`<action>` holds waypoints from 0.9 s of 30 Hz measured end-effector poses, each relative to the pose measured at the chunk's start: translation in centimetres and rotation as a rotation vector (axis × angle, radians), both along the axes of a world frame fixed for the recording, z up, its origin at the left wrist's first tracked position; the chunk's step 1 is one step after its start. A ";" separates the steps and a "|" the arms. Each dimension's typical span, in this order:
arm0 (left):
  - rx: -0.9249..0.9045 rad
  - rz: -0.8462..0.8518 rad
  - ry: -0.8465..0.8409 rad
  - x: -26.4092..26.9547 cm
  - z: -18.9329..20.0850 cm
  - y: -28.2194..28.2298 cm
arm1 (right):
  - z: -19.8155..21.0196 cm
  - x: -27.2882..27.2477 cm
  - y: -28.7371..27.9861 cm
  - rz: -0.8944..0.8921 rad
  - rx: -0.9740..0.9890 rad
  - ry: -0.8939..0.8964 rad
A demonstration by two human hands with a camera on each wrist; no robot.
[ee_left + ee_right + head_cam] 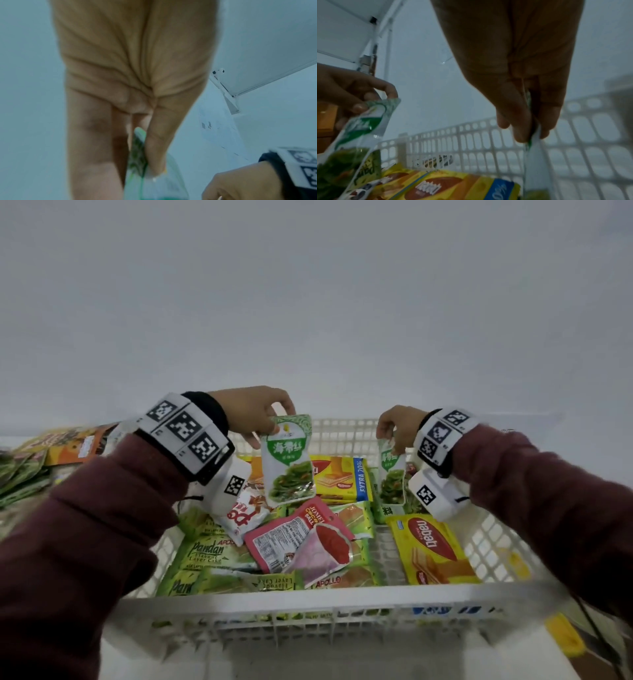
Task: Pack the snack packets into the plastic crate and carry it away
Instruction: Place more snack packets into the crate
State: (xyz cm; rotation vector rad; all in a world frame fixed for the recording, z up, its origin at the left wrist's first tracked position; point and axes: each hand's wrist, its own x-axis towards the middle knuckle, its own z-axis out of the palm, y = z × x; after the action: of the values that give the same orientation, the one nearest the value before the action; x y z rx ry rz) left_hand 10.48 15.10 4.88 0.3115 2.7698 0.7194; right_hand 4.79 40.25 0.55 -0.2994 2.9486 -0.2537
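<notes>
A white lattice plastic crate point(329, 599) stands in front of me, holding several snack packets. My left hand point(255, 414) pinches the top edge of a green seaweed packet point(287, 460) that hangs over the crate's middle. My right hand point(399, 428) pinches a second green seaweed packet point(392, 470) by its top, hanging near the crate's far right side. In the left wrist view the left hand point(140, 142) pinches its seaweed packet point(137, 155). In the right wrist view the right hand point(527, 115) pinches its packet's top edge point(533, 155).
Inside the crate lie green Pandan cake packs point(205, 553), a pink packet point(298, 539), a yellow Nabati wafer pack point(431, 549) and a yellow wafer box point(339, 477). More green and orange packets point(41, 453) lie on the table at left. A white wall rises behind.
</notes>
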 end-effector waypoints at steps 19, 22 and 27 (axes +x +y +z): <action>0.149 -0.096 0.104 -1.1 0.2 4.7 | -5.2 -0.3 -1.2 -0.098 0.336 0.009; 0.167 -0.106 0.111 -1.2 0.8 5.9 | -4.9 -0.1 -0.6 -0.037 0.389 0.009; 0.190 -0.112 0.141 -2.2 1.4 8.2 | 1.7 -0.3 0.9 0.024 0.366 0.010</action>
State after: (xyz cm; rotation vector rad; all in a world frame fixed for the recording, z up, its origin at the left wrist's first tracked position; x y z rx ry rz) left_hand 8.25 23.31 6.33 0.5708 2.7902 0.9679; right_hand 4.53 41.14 2.29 -0.2827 2.9203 0.2895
